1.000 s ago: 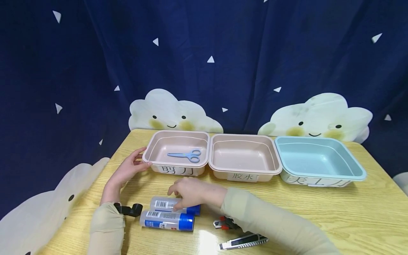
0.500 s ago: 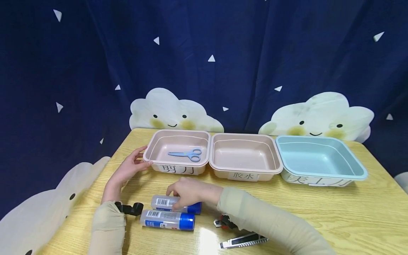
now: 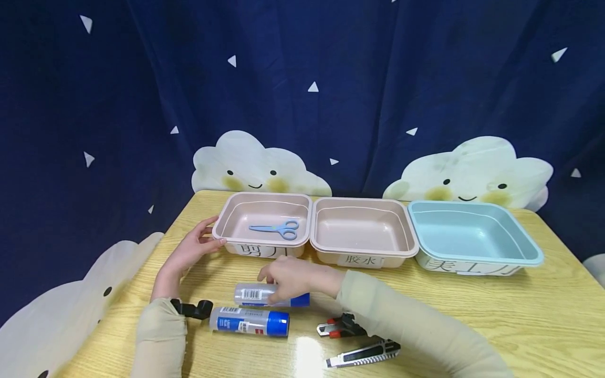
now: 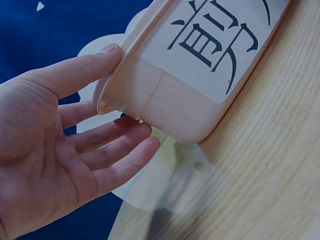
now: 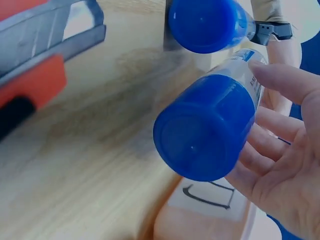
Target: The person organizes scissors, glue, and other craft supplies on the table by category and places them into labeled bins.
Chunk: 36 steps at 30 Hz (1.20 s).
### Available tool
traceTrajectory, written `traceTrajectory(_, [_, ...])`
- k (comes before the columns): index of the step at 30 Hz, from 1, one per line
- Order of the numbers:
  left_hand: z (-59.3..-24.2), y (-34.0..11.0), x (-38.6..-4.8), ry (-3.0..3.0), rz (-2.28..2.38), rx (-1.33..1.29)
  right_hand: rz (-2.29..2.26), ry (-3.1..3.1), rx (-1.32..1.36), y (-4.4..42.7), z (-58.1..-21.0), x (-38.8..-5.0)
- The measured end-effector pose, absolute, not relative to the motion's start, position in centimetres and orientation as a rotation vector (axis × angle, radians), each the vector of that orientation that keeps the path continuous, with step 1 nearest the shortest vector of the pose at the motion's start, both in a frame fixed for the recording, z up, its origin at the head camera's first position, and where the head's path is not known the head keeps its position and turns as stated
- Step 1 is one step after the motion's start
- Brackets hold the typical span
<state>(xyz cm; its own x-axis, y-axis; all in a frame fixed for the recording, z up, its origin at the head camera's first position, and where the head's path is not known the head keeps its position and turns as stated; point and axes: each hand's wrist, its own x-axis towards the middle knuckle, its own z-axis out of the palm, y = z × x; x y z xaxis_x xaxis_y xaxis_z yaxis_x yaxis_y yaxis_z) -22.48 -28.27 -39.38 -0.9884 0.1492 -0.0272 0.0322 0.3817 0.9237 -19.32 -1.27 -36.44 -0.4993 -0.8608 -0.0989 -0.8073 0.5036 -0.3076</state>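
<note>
My right hand grips a clear glue bottle with a blue cap between thumb and fingers. In the right wrist view the bottle's blue cap points toward the camera. A second glue bottle lies on the table just in front of it. On the left, my left hand holds the front left corner of a pink bin, thumb at the rim and fingers along the side. Blue scissors lie inside that bin, whose white label shows black characters.
To the right stand a second pink bin and a light blue bin, each labelled in front. A red and black utility knife and a silver and black one lie near my right forearm. Behind hangs a dark blue curtain.
My right hand has shifted right and slightly back with the glue bottle, away from the second bottle, which has rolled a little. The left hand has stayed at the bin corner.
</note>
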Motion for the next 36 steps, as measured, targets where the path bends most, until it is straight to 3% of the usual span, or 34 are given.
traceTrajectory(20, [-39.4,-28.2,-22.5,2.543,1.652,0.156,-0.318,2.627,-1.441,3.1,-32.7,-20.2])
traceTrajectory(36, [-39.6,-28.1,-22.5,2.537,1.661,0.152,-0.374,2.771,-1.293,6.8,-29.3,-22.2])
